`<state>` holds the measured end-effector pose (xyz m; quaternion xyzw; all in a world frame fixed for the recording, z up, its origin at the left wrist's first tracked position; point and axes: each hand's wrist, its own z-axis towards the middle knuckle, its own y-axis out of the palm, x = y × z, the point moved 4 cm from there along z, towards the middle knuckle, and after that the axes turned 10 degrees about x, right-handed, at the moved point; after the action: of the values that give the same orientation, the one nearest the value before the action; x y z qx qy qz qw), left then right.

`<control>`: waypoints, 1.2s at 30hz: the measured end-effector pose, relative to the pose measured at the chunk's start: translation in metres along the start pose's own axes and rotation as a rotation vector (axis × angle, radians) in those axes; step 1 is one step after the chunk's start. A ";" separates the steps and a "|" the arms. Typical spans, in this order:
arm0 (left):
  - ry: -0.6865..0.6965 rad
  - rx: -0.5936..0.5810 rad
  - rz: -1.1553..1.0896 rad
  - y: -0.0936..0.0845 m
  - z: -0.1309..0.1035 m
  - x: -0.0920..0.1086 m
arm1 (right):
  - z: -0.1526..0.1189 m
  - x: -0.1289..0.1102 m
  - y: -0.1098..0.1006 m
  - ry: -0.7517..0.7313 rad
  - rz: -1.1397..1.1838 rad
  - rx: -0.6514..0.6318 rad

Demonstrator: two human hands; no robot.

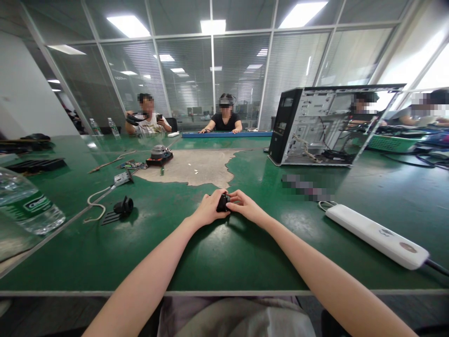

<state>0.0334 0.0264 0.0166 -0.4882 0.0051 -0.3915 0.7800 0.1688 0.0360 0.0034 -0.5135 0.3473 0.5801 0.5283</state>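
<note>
Both of my hands meet at the middle of the green table, around a small black part whose exact kind I cannot make out. My left hand wraps it from the left, fingers over its top. From the right, my right hand grips its side with thumb and fingertips. Much of the part is hidden by the fingers. Left of my hands lies a black plastic piece with a round end and prongs. Beside that is a small metal bracket with a pale cable.
An opened computer case stands at the back right. A white power strip lies to the right, a water bottle at the left edge. A red-and-black fan unit sits further back. Several people sit around the table.
</note>
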 end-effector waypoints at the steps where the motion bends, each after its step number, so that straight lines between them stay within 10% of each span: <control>1: 0.002 -0.001 0.000 0.000 0.000 0.000 | -0.001 -0.002 0.000 -0.007 0.007 -0.018; 36: 0.035 0.020 0.020 0.000 -0.001 -0.001 | -0.001 -0.006 0.002 -0.088 -0.025 0.010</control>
<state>0.0328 0.0263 0.0155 -0.4733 0.0199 -0.3924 0.7884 0.1663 0.0328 0.0087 -0.4893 0.3201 0.5938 0.5528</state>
